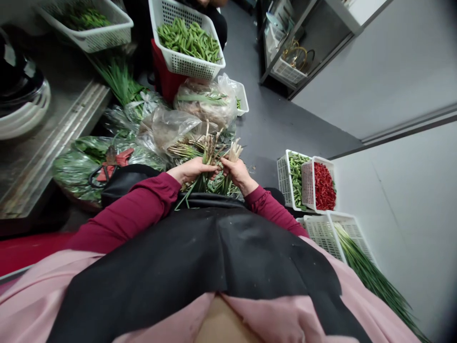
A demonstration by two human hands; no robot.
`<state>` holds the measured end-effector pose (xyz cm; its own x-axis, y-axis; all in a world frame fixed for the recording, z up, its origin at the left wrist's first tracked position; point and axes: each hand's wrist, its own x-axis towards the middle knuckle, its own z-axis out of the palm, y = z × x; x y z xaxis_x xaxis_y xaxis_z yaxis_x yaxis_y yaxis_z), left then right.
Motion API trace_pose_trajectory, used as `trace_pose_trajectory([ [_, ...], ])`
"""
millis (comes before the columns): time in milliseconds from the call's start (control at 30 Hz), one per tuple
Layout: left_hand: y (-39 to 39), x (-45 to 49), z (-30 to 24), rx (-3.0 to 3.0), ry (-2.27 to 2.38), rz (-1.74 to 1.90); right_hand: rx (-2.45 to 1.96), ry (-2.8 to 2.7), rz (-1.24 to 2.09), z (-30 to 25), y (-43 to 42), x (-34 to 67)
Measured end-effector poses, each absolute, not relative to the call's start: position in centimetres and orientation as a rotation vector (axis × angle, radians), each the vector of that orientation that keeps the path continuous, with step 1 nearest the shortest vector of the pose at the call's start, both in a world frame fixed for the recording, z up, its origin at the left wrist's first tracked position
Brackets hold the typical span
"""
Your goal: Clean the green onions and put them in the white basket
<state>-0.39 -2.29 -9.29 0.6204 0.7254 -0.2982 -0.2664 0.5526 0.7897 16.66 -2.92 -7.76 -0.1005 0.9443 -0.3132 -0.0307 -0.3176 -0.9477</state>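
From where I stand, the person's left hand (pixel 194 169) is closed around a bunch of brown-ended stalks (pixel 210 148), and the right hand (pixel 237 172) grips a paler bunch (pixel 234 150). Both bunches are just above the lap, ends up and green leaves hanging down, which probably keeps the ends in sight and within reach of the fingertips. The hands nearly meet, perhaps so the thumbs can work together. A dark apron (pixel 221 247) covers the lap, likely against dirt. More stalks (pixel 183 150) lie just beyond the left hand, seemingly for easy reach. Scissors (pixel 94 178) rest by a red cloth (pixel 123 157) on a bag of leaves (pixel 71 164), near the left forearm. Red chillies (pixel 324 186) fill a basket to the right, apparently kept apart from the greens.
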Motion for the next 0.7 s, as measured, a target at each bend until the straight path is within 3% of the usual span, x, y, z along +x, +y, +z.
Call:
trace_pose_trajectory([
  [200, -1.4, -1.2, -9.4, 0.897, 0.873, 0.875, -1.296, -0.898, 1.619, -7.3, -3.2, 17.7],
  [433, -2.4, -0.2, -8.6, 1.037, 0.912, 0.735, -1.283, -0.931, 1.636, -7.3, -3.4, 17.3],
  [700, -2.5, -0.2, -8.4, 1.038, 0.948, 0.769, -1.487, -1.338, 1.368, -7.7, -3.6, 17.5],
])
